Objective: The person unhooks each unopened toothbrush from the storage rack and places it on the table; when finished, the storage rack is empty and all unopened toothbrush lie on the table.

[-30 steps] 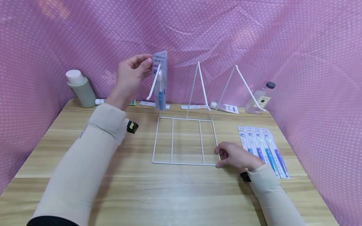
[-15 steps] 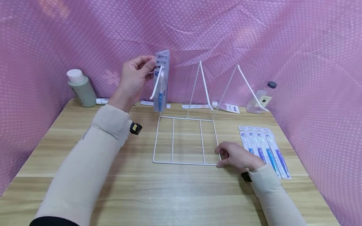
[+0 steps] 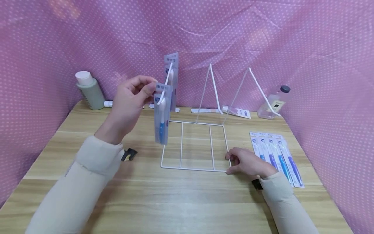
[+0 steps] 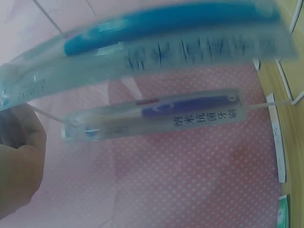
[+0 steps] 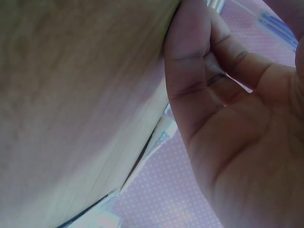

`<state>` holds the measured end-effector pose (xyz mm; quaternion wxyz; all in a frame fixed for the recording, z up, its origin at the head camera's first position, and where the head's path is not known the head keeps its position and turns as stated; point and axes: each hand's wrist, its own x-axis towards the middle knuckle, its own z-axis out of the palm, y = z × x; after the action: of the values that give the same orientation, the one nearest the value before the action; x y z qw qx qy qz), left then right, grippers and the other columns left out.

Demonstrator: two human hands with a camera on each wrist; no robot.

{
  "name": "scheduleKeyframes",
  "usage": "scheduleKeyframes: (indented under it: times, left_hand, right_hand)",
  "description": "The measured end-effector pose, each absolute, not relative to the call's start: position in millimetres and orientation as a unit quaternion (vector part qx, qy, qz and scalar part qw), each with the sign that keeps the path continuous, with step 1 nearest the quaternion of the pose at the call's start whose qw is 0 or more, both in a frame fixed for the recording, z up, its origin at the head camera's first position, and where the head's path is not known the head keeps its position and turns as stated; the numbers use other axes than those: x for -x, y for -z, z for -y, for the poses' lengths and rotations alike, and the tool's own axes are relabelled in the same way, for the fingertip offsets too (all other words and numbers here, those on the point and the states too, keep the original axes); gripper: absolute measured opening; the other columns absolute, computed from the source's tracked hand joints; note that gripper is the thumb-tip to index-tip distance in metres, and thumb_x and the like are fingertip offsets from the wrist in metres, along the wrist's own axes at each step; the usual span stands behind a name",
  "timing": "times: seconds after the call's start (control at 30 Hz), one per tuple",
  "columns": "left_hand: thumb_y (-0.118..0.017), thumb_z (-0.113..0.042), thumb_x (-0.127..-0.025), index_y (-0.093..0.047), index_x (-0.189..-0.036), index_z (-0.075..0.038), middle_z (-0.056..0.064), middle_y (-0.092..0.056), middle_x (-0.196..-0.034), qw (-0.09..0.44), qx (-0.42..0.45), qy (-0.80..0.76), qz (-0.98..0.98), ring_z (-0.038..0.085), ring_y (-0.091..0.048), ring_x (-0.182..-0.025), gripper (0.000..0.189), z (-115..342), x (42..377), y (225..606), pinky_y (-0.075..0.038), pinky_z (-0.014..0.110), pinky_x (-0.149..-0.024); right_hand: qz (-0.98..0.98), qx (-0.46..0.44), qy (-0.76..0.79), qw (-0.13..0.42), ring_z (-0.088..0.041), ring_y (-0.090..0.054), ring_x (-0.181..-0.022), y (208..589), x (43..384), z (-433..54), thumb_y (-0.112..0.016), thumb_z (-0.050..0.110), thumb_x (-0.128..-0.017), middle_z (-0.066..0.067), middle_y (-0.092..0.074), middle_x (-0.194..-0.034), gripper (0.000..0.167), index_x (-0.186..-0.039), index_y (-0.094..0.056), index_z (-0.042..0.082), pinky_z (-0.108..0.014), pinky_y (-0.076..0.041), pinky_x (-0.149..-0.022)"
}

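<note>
My left hand point(image 3: 128, 104) pinches the top of a packaged toothbrush point(image 3: 162, 117) with a blue handle, at the front end of the left prong point(image 3: 168, 76) of a white wire rack point(image 3: 195, 169). Farther back on that prong hangs a second packaged toothbrush point(image 3: 174, 81); its handle shows purple in the left wrist view point(image 4: 190, 105). There the blue-handled toothbrush point(image 4: 171, 28) lies nearer the camera, partly blurred. Down at the rack's front right corner, my right hand point(image 3: 248, 162) holds the base wire between thumb and fingers. The other two prongs carry nothing.
Several packaged toothbrushes point(image 3: 276, 156) lie side by side at the right. Along the back stand a green bottle point(image 3: 91, 92) and a clear bottle point(image 3: 273, 102), with toothpaste tubes point(image 3: 238, 112) lying between them. Pink dotted cloth point(image 3: 187, 29) encloses the wooden table point(image 3: 175, 201).
My left hand has come forward and down along the left prong with the blue-handled toothbrush, parting it from the one behind. The right hand stays on the rack.
</note>
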<state>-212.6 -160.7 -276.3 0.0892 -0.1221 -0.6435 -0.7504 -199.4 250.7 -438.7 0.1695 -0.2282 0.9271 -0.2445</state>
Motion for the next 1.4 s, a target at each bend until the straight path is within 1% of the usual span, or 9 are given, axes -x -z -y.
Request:
scheduleKeyframes:
  times: [0.17,0.3,0.5,0.7,0.9,1.03,1.17,1.27,1.4]
  left_hand:
    - [-0.069,-0.01,-0.102,-0.073,-0.103,-0.008,0.003,-0.071,-0.094,0.094,0.152,0.741,0.647,0.014,-0.064,-0.084,0.004,164,186,273,-0.06,0.023,-0.08]
    - [-0.069,-0.009,-0.103,-0.073,-0.104,-0.009,0.002,-0.071,-0.093,0.097,0.154,0.728,0.661,0.012,-0.062,-0.082,0.004,164,173,266,-0.06,0.024,-0.079]
    - [-0.069,-0.011,-0.103,-0.073,-0.104,-0.01,0.002,-0.071,-0.093,0.086,0.149,0.729,0.662,0.012,-0.061,-0.082,0.005,166,161,255,-0.058,0.024,-0.078]
    - [-0.071,-0.013,-0.101,-0.073,-0.106,-0.006,0.004,-0.072,-0.095,0.091,0.139,0.752,0.637,0.015,-0.065,-0.084,0.008,178,159,246,-0.059,0.025,-0.077]
    - [-0.072,-0.019,-0.102,-0.072,-0.111,-0.006,0.001,-0.07,-0.1,0.06,0.063,0.743,0.663,0.013,-0.066,-0.089,0.016,198,184,260,-0.057,0.023,-0.077]
    - [-0.066,-0.026,-0.105,-0.07,-0.119,-0.009,-0.005,-0.07,-0.104,0.025,-0.009,0.697,0.716,0.011,-0.065,-0.097,0.023,206,215,287,-0.056,0.022,-0.081]
    - [-0.059,-0.028,-0.109,-0.066,-0.131,-0.007,-0.003,-0.067,-0.114,-0.013,-0.063,0.664,0.745,0.013,-0.063,-0.105,0.031,213,245,320,-0.056,0.022,-0.086]
    - [-0.054,-0.026,-0.111,-0.062,-0.138,-0.004,0.001,-0.064,-0.117,-0.035,-0.086,0.646,0.758,0.014,-0.061,-0.104,0.036,218,263,344,-0.056,0.022,-0.087]
    - [-0.051,-0.024,-0.113,-0.058,-0.141,0.002,-0.002,-0.061,-0.106,-0.062,-0.098,0.623,0.773,0.009,-0.058,-0.094,0.039,223,282,373,-0.054,0.023,-0.084]
  right_hand:
    - [-0.928,0.229,0.244,0.163,-0.013,-0.058,-0.08,438,199,-250,-0.094,0.032,-0.08,0.004,-0.065,-0.087,0.042,-0.107,-0.07,0.011,-0.027,-0.05,-0.073]
    - [-0.928,0.231,0.244,0.158,-0.012,-0.059,-0.08,438,198,-250,-0.094,0.032,-0.08,0.004,-0.065,-0.087,0.042,-0.107,-0.07,0.011,-0.026,-0.05,-0.072]
    - [-0.926,0.237,0.248,0.16,-0.012,-0.058,-0.079,439,197,-249,-0.094,0.032,-0.08,0.004,-0.065,-0.086,0.042,-0.107,-0.07,0.011,-0.026,-0.05,-0.071]
    - [-0.926,0.237,0.249,0.158,-0.011,-0.058,-0.08,439,198,-251,-0.094,0.031,-0.08,0.004,-0.065,-0.087,0.042,-0.108,-0.069,0.012,-0.026,-0.05,-0.072]
    - [-0.924,0.234,0.253,0.165,-0.013,-0.058,-0.08,439,199,-251,-0.094,0.032,-0.08,0.003,-0.065,-0.088,0.043,-0.108,-0.069,0.011,-0.026,-0.05,-0.071]
    - [-0.924,0.233,0.252,0.167,-0.013,-0.058,-0.08,440,200,-251,-0.094,0.032,-0.08,0.003,-0.065,-0.088,0.043,-0.108,-0.069,0.011,-0.026,-0.049,-0.071]
    - [-0.924,0.233,0.253,0.167,-0.013,-0.058,-0.08,441,200,-251,-0.094,0.032,-0.08,0.003,-0.065,-0.088,0.043,-0.108,-0.069,0.011,-0.026,-0.05,-0.072]
    - [-0.925,0.23,0.252,0.168,-0.013,-0.058,-0.081,441,200,-250,-0.094,0.032,-0.08,0.003,-0.065,-0.088,0.043,-0.109,-0.07,0.011,-0.027,-0.05,-0.072]
    - [-0.927,0.222,0.248,0.172,-0.014,-0.058,-0.081,441,201,-250,-0.094,0.032,-0.08,0.003,-0.065,-0.089,0.043,-0.109,-0.07,0.011,-0.027,-0.049,-0.072]
